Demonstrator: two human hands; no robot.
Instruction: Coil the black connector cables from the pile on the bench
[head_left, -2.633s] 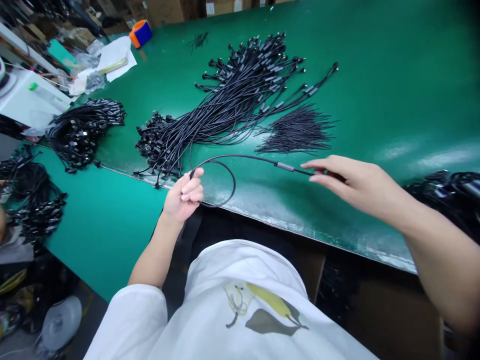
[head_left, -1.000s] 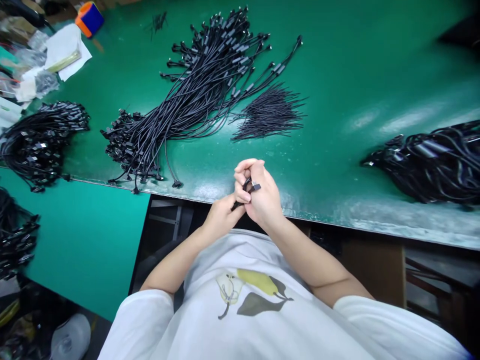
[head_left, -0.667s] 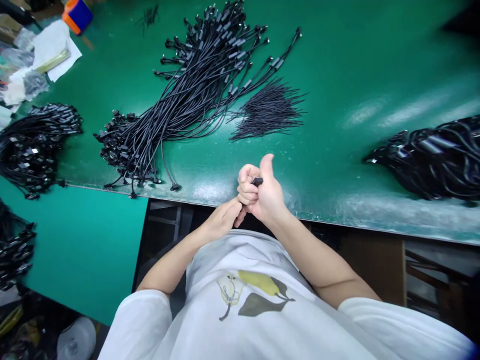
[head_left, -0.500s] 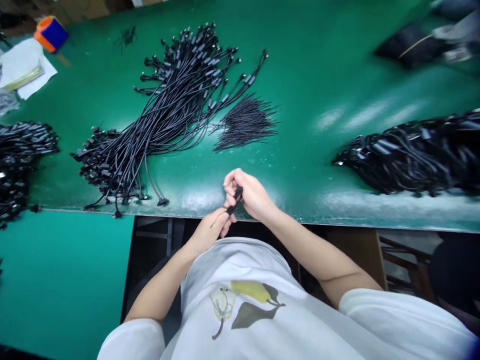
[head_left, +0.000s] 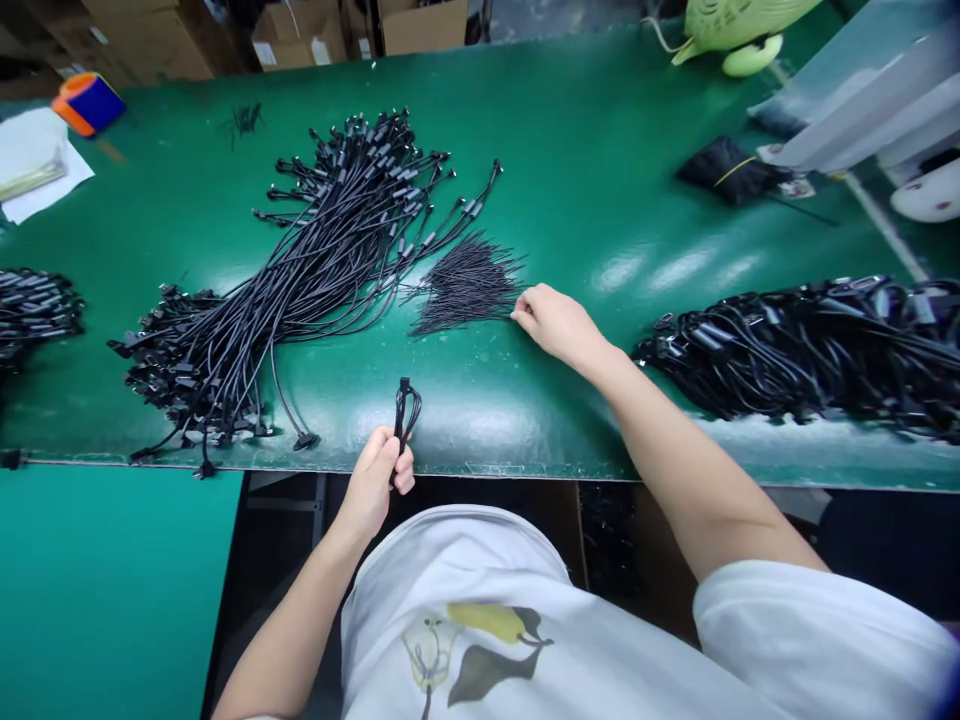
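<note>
My left hand (head_left: 379,475) is closed around a folded black cable (head_left: 406,412), whose loops and small plug stick up above the fingers at the table's front edge. My right hand (head_left: 553,322) reaches forward, thumb and fingers pinched at the right end of a pile of thin black twist ties (head_left: 469,285). The fingers seem closed on the tip of a tie, though the hand partly covers it. Left of the ties lies a big heap of straight black cables (head_left: 300,250) with plugs at both ends.
Coiled black cables (head_left: 795,350) are heaped on the right of the green table (head_left: 570,120); another cable pile (head_left: 37,305) lies far left. An orange and blue tape roll (head_left: 88,103), a black bundle (head_left: 727,172) and a green fan (head_left: 731,25) stand farther back.
My hands were together at the cable and have parted. The left keeps the folded cable and moved left; the right moved forward and right to the ties. The camera view has shifted.
</note>
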